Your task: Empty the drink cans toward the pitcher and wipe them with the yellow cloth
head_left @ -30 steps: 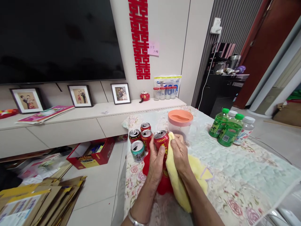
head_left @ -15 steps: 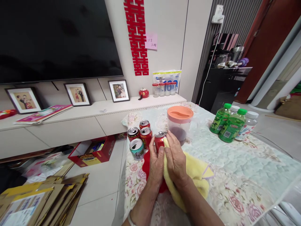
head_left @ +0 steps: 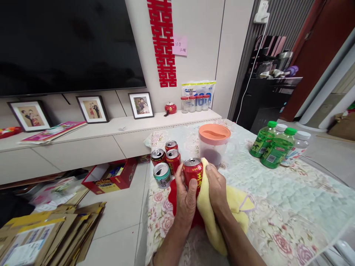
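Note:
My left hand (head_left: pixel 186 199) is wrapped round a red drink can (head_left: pixel 193 170) with yellow characters, its opened top facing up. In my right hand (head_left: pixel 217 186) a yellow cloth (head_left: pixel 204 199) is gripped, pressed against the can's right side. The cloth's lower part hangs along my wrist and spreads onto the table. Beneath my hands lies a red mat (head_left: pixel 172 197), partly covered by them. Just left of the held can stand several other cans, among them a teal-rimmed can (head_left: pixel 162 176) and a red can (head_left: pixel 173 159). A clear container with an orange lid (head_left: pixel 214 132) stands behind my right hand.
Bottles with green caps (head_left: pixel 277 151) and white caps stand at the table's right. The floral tablecloth (head_left: pixel 277 199) covers the table. On the floor to the left are a red box (head_left: pixel 111 177) and flattened cardboard (head_left: pixel 66 232). A low cabinet (head_left: pixel 116 129) runs behind.
The hands have parted slightly, showing more of the red can, which looks raised or tilted towards me. My right hand with the cloth has shifted right and down. The view has moved a little.

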The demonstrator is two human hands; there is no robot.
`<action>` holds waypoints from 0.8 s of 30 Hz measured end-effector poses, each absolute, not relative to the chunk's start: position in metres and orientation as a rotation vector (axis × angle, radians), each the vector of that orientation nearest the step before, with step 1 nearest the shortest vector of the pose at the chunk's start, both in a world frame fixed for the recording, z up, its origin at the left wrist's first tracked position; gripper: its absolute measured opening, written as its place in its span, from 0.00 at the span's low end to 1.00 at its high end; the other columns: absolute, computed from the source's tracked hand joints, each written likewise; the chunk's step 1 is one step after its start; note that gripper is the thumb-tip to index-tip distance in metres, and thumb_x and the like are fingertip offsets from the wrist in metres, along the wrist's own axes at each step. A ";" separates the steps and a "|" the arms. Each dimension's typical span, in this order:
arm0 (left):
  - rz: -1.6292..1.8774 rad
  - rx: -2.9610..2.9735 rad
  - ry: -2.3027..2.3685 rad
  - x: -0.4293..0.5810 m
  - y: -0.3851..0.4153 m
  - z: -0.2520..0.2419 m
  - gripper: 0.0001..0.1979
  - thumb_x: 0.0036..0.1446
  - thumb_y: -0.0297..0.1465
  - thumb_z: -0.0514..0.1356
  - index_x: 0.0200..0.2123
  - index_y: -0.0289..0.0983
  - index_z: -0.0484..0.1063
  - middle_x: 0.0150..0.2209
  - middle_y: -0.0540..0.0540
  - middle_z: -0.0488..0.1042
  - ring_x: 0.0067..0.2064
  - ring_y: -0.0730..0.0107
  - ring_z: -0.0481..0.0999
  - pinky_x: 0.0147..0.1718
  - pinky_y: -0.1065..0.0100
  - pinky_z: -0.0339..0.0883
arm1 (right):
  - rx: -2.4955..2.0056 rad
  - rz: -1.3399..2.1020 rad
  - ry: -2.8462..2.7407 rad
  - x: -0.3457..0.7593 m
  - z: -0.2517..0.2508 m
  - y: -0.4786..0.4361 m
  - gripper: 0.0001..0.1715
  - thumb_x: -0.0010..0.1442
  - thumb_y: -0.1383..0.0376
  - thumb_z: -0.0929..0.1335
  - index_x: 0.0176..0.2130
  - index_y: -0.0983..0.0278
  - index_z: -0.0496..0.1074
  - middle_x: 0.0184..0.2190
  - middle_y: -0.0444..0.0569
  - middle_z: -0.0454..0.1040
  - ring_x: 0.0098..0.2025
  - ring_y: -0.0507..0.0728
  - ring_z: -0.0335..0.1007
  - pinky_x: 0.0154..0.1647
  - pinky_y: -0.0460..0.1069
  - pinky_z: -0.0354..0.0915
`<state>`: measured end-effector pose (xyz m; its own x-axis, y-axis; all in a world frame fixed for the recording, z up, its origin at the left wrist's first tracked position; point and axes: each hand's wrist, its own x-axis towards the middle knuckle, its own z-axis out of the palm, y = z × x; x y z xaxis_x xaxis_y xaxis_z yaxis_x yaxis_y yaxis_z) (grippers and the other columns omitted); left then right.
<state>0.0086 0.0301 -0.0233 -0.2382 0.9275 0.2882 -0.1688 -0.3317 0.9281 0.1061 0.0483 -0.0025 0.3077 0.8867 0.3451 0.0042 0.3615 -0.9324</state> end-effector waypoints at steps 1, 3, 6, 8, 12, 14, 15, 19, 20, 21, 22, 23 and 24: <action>1.696 1.168 1.034 0.009 0.029 -0.023 0.46 0.65 0.60 0.63 0.74 0.39 0.57 0.77 0.28 0.62 0.73 0.43 0.72 0.68 0.50 0.71 | -1.037 0.691 -1.083 0.106 -0.004 0.048 0.26 0.74 0.48 0.67 0.47 0.64 0.86 0.50 0.57 0.84 0.51 0.64 0.81 0.53 0.57 0.76; 1.694 1.165 1.039 0.009 0.027 -0.022 0.45 0.66 0.59 0.63 0.74 0.40 0.56 0.77 0.30 0.62 0.73 0.44 0.72 0.68 0.51 0.71 | -1.027 0.582 -1.079 0.107 -0.005 0.047 0.21 0.72 0.51 0.70 0.45 0.63 0.86 0.51 0.56 0.83 0.53 0.63 0.79 0.56 0.56 0.73; 1.685 1.157 1.048 0.008 0.025 -0.022 0.42 0.68 0.56 0.63 0.75 0.43 0.56 0.77 0.33 0.64 0.73 0.45 0.72 0.68 0.52 0.71 | -0.987 0.449 -1.122 0.108 -0.005 0.045 0.14 0.72 0.57 0.71 0.48 0.61 0.85 0.47 0.53 0.83 0.51 0.60 0.78 0.54 0.55 0.74; 1.692 1.162 1.056 0.006 0.024 -0.021 0.42 0.67 0.56 0.64 0.75 0.43 0.57 0.76 0.33 0.66 0.72 0.44 0.73 0.67 0.51 0.72 | -0.963 0.370 -1.157 0.109 -0.003 0.043 0.11 0.71 0.61 0.72 0.49 0.59 0.85 0.46 0.51 0.83 0.50 0.58 0.78 0.53 0.54 0.74; 1.710 1.190 1.071 0.004 0.024 -0.021 0.40 0.67 0.56 0.64 0.73 0.43 0.61 0.74 0.34 0.68 0.72 0.44 0.73 0.68 0.50 0.70 | -0.923 0.253 -1.229 0.110 0.003 0.038 0.11 0.71 0.66 0.72 0.49 0.57 0.85 0.43 0.47 0.81 0.46 0.55 0.78 0.49 0.50 0.73; 1.714 1.180 1.076 0.003 0.025 -0.022 0.39 0.66 0.56 0.64 0.72 0.43 0.63 0.74 0.35 0.69 0.72 0.43 0.72 0.69 0.50 0.70 | -0.913 0.220 -1.259 0.110 0.004 0.036 0.12 0.71 0.68 0.71 0.49 0.56 0.85 0.43 0.46 0.80 0.46 0.54 0.77 0.49 0.48 0.73; 1.712 1.170 1.078 0.003 0.025 -0.023 0.39 0.65 0.56 0.64 0.71 0.43 0.64 0.74 0.35 0.69 0.72 0.43 0.72 0.69 0.50 0.69 | -0.911 0.210 -1.271 0.110 0.005 0.035 0.13 0.71 0.69 0.71 0.49 0.56 0.85 0.43 0.46 0.80 0.46 0.53 0.77 0.49 0.48 0.73; 1.706 1.122 1.098 0.003 0.024 -0.023 0.40 0.63 0.58 0.65 0.70 0.43 0.66 0.72 0.36 0.71 0.73 0.42 0.71 0.71 0.49 0.67 | -0.915 0.195 -1.295 0.110 0.007 0.033 0.13 0.71 0.69 0.70 0.49 0.57 0.84 0.43 0.46 0.79 0.46 0.53 0.77 0.49 0.47 0.73; 1.706 1.110 1.099 0.003 0.024 -0.023 0.40 0.63 0.58 0.66 0.70 0.43 0.66 0.72 0.36 0.71 0.73 0.42 0.70 0.71 0.49 0.67 | -0.917 0.197 -1.298 0.110 0.007 0.032 0.12 0.71 0.69 0.70 0.49 0.57 0.84 0.43 0.46 0.79 0.46 0.53 0.77 0.48 0.47 0.73; 1.707 1.098 1.095 0.003 0.024 -0.023 0.41 0.62 0.58 0.66 0.70 0.43 0.66 0.72 0.36 0.71 0.73 0.42 0.70 0.71 0.49 0.67 | -0.917 0.199 -1.300 0.111 0.007 0.032 0.12 0.71 0.69 0.70 0.49 0.57 0.84 0.43 0.46 0.79 0.46 0.53 0.77 0.48 0.47 0.73; 1.706 1.085 1.089 0.003 0.024 -0.022 0.41 0.62 0.58 0.66 0.70 0.43 0.66 0.72 0.36 0.71 0.73 0.42 0.70 0.71 0.48 0.67 | -0.918 0.203 -1.302 0.111 0.008 0.032 0.12 0.71 0.69 0.70 0.49 0.57 0.84 0.43 0.46 0.79 0.46 0.53 0.77 0.48 0.48 0.73; 1.704 1.073 1.082 0.003 0.024 -0.022 0.42 0.61 0.58 0.66 0.70 0.43 0.66 0.72 0.36 0.71 0.73 0.41 0.70 0.71 0.48 0.67 | -0.918 0.208 -1.303 0.111 0.008 0.031 0.12 0.72 0.68 0.70 0.49 0.57 0.84 0.43 0.47 0.79 0.46 0.53 0.78 0.48 0.48 0.73; 1.704 1.061 1.078 0.003 0.025 -0.022 0.42 0.60 0.59 0.66 0.70 0.43 0.66 0.72 0.36 0.71 0.73 0.41 0.70 0.71 0.47 0.67 | -0.916 0.213 -1.304 0.111 0.008 0.031 0.11 0.72 0.68 0.70 0.49 0.57 0.84 0.43 0.47 0.79 0.46 0.54 0.78 0.48 0.48 0.73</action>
